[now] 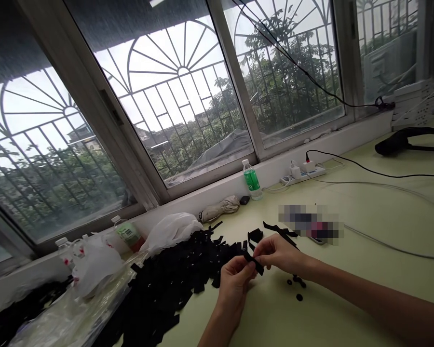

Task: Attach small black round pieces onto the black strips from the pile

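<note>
From the head camera, one left hand [235, 282] and one right hand [278, 253] together pinch one black strip [259, 267] above a pale green table [361, 279], beside an uncountable black heap [166, 267]. Beyond stand one green-labelled bottle [252, 180] and two white plugs [309, 167].

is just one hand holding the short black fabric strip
No, the left hand and right hand both hold the short black fabric strip at their fingertips.

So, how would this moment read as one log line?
left hand: pinching black strip | right hand: fingertips at same strip, grip unclear | left side: heap of black pieces | below right wrist: small black discs
</note>
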Demonstrator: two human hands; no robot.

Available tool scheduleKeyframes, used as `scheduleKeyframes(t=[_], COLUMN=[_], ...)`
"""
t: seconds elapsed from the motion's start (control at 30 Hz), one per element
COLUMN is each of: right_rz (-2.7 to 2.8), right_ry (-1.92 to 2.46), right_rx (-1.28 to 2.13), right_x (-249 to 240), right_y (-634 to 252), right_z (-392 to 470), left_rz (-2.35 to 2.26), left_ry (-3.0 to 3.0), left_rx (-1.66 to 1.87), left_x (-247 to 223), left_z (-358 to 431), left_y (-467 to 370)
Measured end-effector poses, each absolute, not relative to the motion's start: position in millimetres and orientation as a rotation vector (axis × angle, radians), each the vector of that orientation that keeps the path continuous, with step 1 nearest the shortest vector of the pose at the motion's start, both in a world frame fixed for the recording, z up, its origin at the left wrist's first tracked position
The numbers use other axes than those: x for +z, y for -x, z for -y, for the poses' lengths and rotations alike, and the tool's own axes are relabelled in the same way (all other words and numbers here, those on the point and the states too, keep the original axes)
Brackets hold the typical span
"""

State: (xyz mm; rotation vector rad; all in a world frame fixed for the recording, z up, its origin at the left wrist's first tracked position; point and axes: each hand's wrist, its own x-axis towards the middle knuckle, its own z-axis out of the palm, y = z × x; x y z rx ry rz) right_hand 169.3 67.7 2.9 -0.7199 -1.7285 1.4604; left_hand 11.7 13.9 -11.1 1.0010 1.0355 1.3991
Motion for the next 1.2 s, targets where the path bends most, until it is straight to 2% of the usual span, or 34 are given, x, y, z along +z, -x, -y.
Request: scheduleKeyframes(t=[0.57,0.77,1.2], right_rz=[1.717,1.616,1.628], right_ry=[0.744,0.751,0.647], right_rx=[1.42,1.513,1.506], right_x=[2.8,-1.3,0.9], right_y=[-170.2,-165.8,-167.4], right_z=[-64.2,-60.1,-64.5], left_rz=[-1.191,-1.307,-1.273], left_ry=[-1.171,-1.302,-1.444], left_rx=[1.437,1.414,1.421], left_x=[-14.3,-7.4,-6.2], left_z=[-12.9,-5.5,-7.7], left_y=[-14.1,-18.6,-17.7])
